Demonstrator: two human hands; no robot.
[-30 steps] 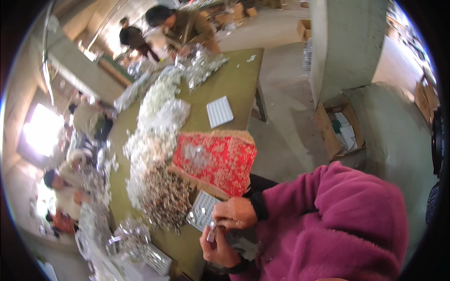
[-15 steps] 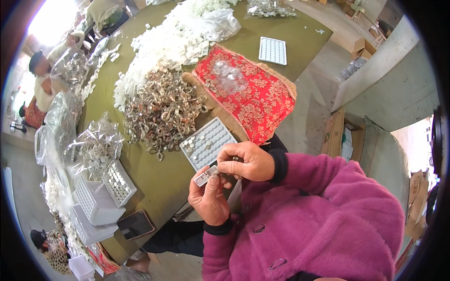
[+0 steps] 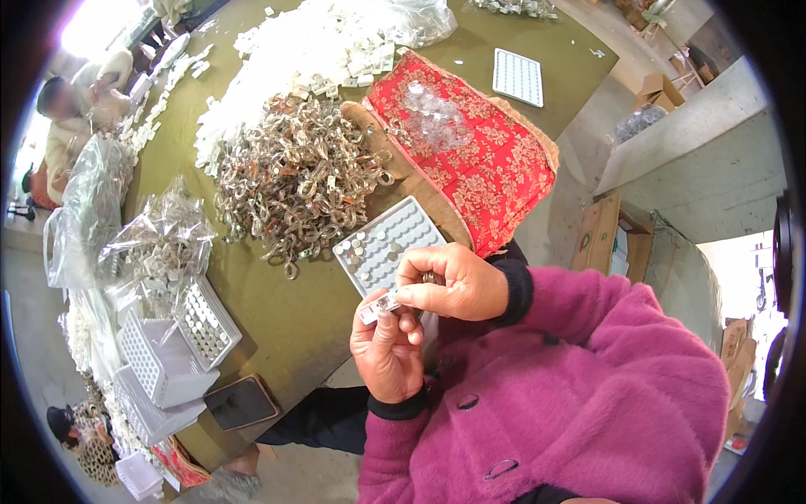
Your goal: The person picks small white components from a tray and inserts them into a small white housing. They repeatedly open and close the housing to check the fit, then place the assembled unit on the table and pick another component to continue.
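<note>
My left hand (image 3: 388, 357) pinches a small pale rectangular piece (image 3: 378, 307) between thumb and fingers. My right hand (image 3: 453, 284) meets it from the right, thumb and forefinger pressed together at the piece's end. A dark metallic ring-like part (image 3: 431, 278) shows curled within the right hand's fingers; what its fingertips pinch is too small to make out. Just beyond both hands lies a light grey tray (image 3: 410, 220) with rows of hollows, and small round discs (image 3: 358, 244) sit in some hollows on its left side.
A heap of metallic ring-shaped parts (image 3: 294, 181) lies left of the tray, with white pieces (image 3: 285, 59) behind. A red floral cloth (image 3: 495, 181) bears clear bits. Stacked trays (image 3: 164, 365), a phone (image 3: 242, 403) and plastic bags (image 3: 164, 235) stand left. A person (image 3: 80, 113) sits across.
The view has shifted slightly, so the table things appear moved. My hands stay together at the pale piece, which is now tilted a little differently.
</note>
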